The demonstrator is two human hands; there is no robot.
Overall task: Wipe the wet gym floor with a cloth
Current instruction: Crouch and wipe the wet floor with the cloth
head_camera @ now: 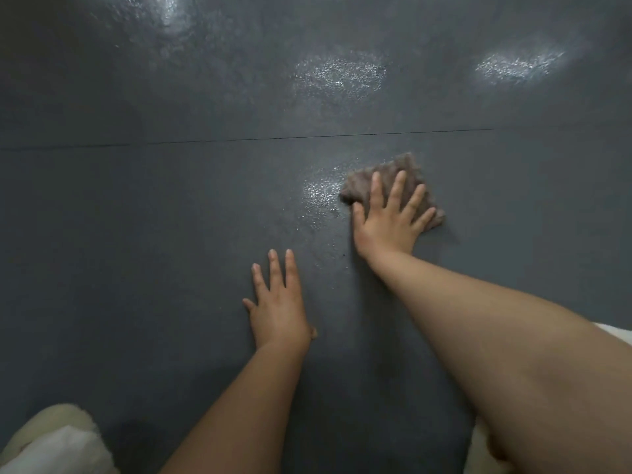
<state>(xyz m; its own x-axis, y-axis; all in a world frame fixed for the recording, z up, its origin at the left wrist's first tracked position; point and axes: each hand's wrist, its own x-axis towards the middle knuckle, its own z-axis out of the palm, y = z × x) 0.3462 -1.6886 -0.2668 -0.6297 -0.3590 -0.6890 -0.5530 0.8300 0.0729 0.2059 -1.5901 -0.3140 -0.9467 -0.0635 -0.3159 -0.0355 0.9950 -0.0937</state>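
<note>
A grey-brown cloth (403, 169) lies crumpled on the dark grey gym floor (136, 217), right of centre. My right hand (390, 220) presses flat on the cloth with fingers spread and straight. A glistening wet patch (319, 193) lies just left of the cloth, touching its edge. My left hand (278, 302) rests flat on the floor with straight fingers, nearer me and left of the wet streak, holding nothing.
More wet, shiny patches lie farther away: one at centre (338, 75), one at right (518, 65), one at top left (171, 15). A thin floor seam (239, 140) runs across the view. My pale clothed knee (54, 439) shows at bottom left.
</note>
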